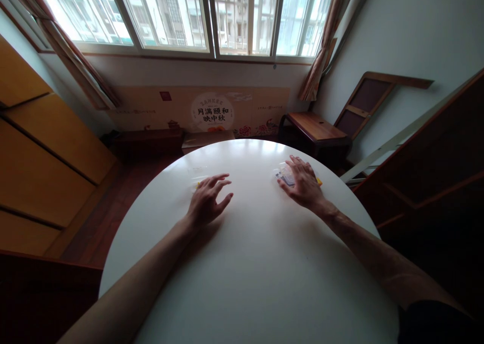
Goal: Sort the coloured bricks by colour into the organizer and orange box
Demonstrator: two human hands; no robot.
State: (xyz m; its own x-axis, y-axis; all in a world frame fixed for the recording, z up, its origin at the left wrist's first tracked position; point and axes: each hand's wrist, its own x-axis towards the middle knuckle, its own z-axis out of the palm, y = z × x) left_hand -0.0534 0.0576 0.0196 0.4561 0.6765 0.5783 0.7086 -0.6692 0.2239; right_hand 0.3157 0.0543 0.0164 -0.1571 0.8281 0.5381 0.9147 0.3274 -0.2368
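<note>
My left hand (208, 197) is over the left part of the white round table (242, 283), its fingers apart and nothing between them. Just behind it lies a clear plastic wrapper (198, 171), and a bit of yellow shows at the edge of the hand. My right hand (302, 185) rests with spread fingers over a clear plastic packet (284, 176) with a blue and white print. A yellow-orange corner peeks out on that hand's right side. Much of the packet is hidden under the palm, and its contents cannot be made out.
Beyond the table's far edge stand a brown cardboard box (206, 140) and a small wooden bench (315, 127). A long printed board (151, 102) leans below the barred windows. Yellow-brown cabinets (41, 172) are at the left, and a dark wooden panel (427, 157) at the right.
</note>
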